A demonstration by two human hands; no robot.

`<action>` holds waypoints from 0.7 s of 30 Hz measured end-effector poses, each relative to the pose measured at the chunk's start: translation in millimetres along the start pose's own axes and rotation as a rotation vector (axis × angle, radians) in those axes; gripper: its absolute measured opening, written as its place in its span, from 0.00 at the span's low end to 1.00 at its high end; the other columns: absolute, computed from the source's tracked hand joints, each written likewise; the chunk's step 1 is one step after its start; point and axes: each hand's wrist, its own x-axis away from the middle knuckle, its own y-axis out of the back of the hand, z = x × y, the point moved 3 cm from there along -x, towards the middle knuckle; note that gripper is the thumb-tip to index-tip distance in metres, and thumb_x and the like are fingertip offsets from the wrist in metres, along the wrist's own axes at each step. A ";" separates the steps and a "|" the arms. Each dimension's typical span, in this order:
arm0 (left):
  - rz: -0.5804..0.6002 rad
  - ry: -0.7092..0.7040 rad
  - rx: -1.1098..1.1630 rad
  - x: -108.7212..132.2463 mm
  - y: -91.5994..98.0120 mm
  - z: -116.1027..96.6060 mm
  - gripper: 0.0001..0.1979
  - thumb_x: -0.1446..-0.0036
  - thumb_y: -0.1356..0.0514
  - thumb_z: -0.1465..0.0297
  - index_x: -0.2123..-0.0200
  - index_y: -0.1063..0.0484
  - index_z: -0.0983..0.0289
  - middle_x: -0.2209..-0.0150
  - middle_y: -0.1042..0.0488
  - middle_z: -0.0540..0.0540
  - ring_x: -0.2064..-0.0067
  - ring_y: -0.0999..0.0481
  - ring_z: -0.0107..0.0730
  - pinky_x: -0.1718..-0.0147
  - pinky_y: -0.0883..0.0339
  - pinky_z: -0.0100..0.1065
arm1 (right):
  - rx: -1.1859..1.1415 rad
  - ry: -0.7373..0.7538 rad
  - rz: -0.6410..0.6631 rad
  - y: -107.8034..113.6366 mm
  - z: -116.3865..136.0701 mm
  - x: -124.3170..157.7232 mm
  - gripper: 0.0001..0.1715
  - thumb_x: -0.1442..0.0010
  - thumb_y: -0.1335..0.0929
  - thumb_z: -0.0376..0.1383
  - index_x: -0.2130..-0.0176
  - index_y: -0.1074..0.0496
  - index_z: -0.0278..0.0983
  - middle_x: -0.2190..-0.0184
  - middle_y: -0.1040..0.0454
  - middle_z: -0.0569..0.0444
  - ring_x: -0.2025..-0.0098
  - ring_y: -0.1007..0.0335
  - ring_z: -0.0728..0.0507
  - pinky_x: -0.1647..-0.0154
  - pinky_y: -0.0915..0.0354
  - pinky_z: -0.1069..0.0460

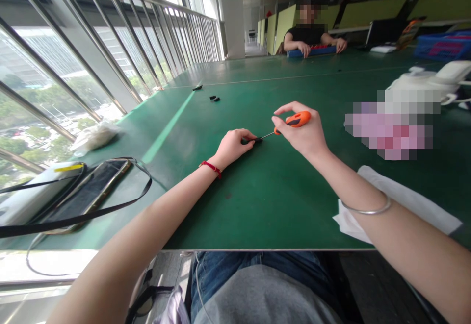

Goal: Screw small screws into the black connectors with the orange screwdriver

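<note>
The left hand [233, 148] is closed on a small black part [257, 139] held at its fingertips just above the green table [206, 206], and the right hand [301, 134] grips an orange-handled screwdriver [295, 119], its thin shaft reaching that part. Small black pieces [213, 98] lie farther out on the table, a phone [88, 191] lies near left, and a white paper towel [397, 201] lies near right. A co-worker [309, 35] sits at the far end, hands on a blue tray [312, 52].

right hand [301, 135] holding orange-handled screwdriver [294, 119], tip at small black part [258, 139] held by left hand [233, 147]
</note>
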 end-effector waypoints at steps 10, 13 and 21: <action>0.002 -0.003 -0.003 0.0 0.4 -0.2 0.11 0.49 0.42 0.71 0.63 0.22 0.63 0.64 0.21 0.52 0.63 0.23 0.32 0.59 0.29 0.31 | -0.013 -0.015 -0.034 -1.2 0.4 2.4 0.05 0.50 0.32 0.38 0.70 0.31 0.40 0.78 0.32 0.58 0.76 0.36 0.47 0.72 0.39 0.50; 0.009 -0.006 -0.009 -0.2 0.4 -0.7 0.12 0.49 0.42 0.71 0.63 0.22 0.63 0.64 0.21 0.52 0.63 0.23 0.32 0.59 0.29 0.31 | -0.040 0.028 -0.055 -0.4 3.7 3.2 0.10 0.52 0.31 0.36 0.65 0.31 0.40 0.74 0.30 0.57 0.74 0.35 0.47 0.71 0.37 0.51; 0.013 -0.011 -0.022 -0.4 0.3 -1.4 0.12 0.48 0.43 0.70 0.62 0.22 0.63 0.63 0.21 0.52 0.62 0.24 0.32 0.60 0.29 0.31 | 0.025 -0.003 -0.037 -1.7 2.7 3.9 0.08 0.49 0.32 0.41 0.70 0.31 0.40 0.79 0.32 0.57 0.76 0.34 0.47 0.71 0.38 0.50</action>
